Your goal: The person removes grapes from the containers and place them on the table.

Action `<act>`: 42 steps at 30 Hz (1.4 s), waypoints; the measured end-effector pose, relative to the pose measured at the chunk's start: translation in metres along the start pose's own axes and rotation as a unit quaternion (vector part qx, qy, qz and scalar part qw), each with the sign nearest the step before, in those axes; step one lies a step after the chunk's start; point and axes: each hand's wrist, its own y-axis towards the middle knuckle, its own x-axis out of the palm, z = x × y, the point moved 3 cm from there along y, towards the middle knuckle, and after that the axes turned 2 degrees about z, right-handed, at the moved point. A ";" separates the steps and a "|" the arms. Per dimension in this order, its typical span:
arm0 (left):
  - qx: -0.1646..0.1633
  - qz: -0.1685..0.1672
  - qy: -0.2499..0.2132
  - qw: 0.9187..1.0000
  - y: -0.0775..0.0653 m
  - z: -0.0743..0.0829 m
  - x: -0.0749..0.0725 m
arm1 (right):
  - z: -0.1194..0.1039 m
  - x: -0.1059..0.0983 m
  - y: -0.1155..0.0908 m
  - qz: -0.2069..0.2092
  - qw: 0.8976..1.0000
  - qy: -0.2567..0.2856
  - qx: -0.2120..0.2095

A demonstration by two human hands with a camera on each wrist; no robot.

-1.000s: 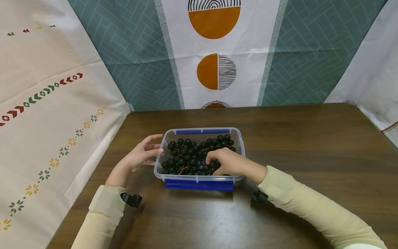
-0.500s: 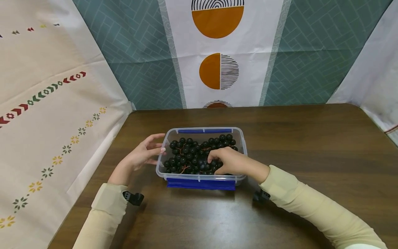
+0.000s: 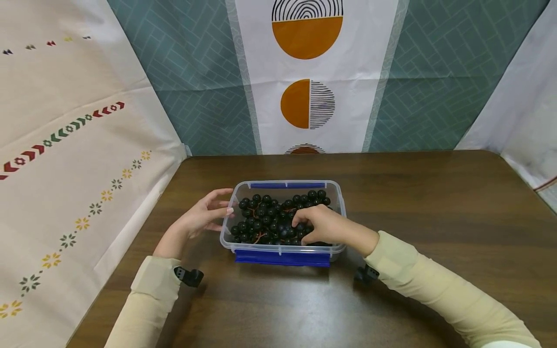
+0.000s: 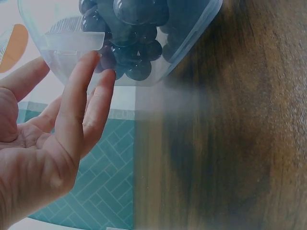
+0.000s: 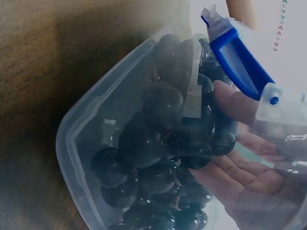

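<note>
- Reaching into an open-topped clear plastic box (image 3: pixel 283 249), a person's right hand (image 3: pixel 321 224) is bent downward over the right part of the box, its thumb and fingers curled round some of the black grapes (image 3: pixel 261 211).
- The left hand (image 3: pixel 200 216) is spread at the box's left end, its fingertips touching the outside of the clear wall.
- The black grapes lie in the box, round and shiny, with thin reddish-brown stems (image 3: pixel 259 238) showing between them; they reach from the left end to the far right corner.
- The box stands upright near the middle of a dark brown wooden table (image 3: pixel 413 203), its long sides running left to right.
- A blue latch (image 3: pixel 283 259) hangs on the near side below the rim, and a second blue strip (image 3: pixel 288 185) runs along the far side.
- Both arms wear pale yellow sleeves (image 3: pixel 435 285), with a small black camera (image 3: pixel 188 276) at each wrist.
- Beyond the table hangs a teal cloth (image 3: pixel 196 72) with a white central panel (image 3: pixel 270 101) of orange and striped circles; a cream cloth (image 3: pixel 65 121) with small coloured motifs covers the left side.
</note>
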 end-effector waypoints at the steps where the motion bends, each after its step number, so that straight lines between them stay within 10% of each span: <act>1: 0.000 0.000 0.000 1.000 0.000 0.000 0.000 | -0.001 -0.001 -0.001 0.000 1.000 -0.001 0.000; 42: -0.028 -0.010 -0.002 1.000 0.000 0.000 -0.002 | -0.013 -0.034 -0.021 0.090 0.996 0.003 -0.004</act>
